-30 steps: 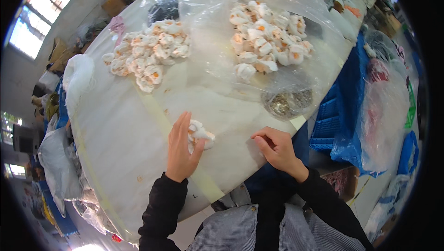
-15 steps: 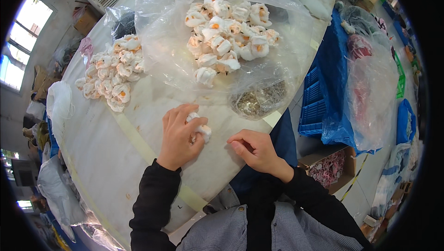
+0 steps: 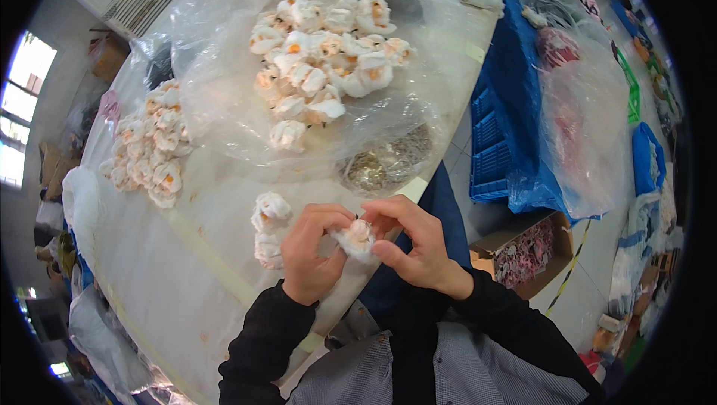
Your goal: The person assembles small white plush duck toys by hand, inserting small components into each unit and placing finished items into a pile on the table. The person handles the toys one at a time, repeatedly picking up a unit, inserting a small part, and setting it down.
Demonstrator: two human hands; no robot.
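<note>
Puff (image 3: 356, 239) grasped between left hand (image 3: 310, 254) and right hand (image 3: 414, 244).
I note two white puffs (image 3: 270, 211) left on the desk (image 3: 134, 256), a heap (image 3: 314, 61) far.

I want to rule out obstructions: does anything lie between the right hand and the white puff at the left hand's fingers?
Nothing visible does: the right hand has its fingertips right beside the white puff.
</note>
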